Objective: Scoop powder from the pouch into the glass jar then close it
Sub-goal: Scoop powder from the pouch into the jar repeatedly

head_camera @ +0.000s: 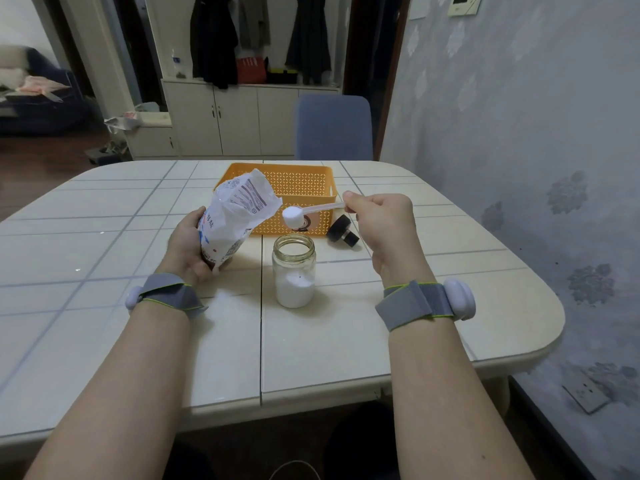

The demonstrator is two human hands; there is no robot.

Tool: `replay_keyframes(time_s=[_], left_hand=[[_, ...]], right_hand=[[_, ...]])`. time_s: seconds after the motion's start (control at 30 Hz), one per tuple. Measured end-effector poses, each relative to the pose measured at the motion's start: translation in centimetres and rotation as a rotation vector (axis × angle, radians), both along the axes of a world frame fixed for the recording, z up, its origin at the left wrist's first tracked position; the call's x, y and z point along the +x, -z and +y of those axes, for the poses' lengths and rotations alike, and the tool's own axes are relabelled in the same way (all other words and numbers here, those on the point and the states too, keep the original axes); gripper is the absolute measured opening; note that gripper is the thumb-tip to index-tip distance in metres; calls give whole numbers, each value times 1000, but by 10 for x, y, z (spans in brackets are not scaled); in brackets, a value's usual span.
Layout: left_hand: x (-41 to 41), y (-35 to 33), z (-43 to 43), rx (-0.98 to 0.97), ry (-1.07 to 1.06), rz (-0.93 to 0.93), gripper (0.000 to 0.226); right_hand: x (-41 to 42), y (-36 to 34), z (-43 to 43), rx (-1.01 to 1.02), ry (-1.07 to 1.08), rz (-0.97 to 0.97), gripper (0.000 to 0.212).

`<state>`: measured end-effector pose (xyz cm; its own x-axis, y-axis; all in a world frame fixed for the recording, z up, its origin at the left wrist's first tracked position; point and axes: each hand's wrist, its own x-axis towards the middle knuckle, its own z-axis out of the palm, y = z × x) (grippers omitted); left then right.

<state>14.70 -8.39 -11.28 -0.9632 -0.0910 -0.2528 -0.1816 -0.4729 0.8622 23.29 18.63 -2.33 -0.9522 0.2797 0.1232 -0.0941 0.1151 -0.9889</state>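
My left hand grips the lower part of a white printed pouch, tilted with its open top toward the right. My right hand pinches the handle of a white plastic scoop. The scoop's bowl is heaped with white powder and hangs between the pouch mouth and the jar, a little above the jar's rim. The open glass jar stands upright on the table, roughly a third full of white powder. Its black lid lies on the table to the right, behind the jar.
An orange perforated basket sits just behind the pouch and scoop. The tiled table stretches wide to the left; its rounded edge is at the right. A blue chair stands at the far side, and a wall runs along the right.
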Motion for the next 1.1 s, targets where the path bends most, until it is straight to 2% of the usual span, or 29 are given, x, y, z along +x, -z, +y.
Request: replay_keyframes(time_s=[0.13,0.33,0.47,0.7,1.1], left_hand=[[-1,0,-2,-32,-16,-32,32],[0,1,1,-47,11,-20,33],[1,-1,2,-54,14,-21,34],[6,-4,8,-39,20,-8,34],[12,-6,14,12,48,30,34]], right_hand=[[2,7,2,-8,-23,-32,23],[-2,23,-3,62,-41,6,30],[0,30,-6,129,-36,63,27],[11,35,-7,38,-99,210,15],[23,39,-7,-47,-146,261,11]])
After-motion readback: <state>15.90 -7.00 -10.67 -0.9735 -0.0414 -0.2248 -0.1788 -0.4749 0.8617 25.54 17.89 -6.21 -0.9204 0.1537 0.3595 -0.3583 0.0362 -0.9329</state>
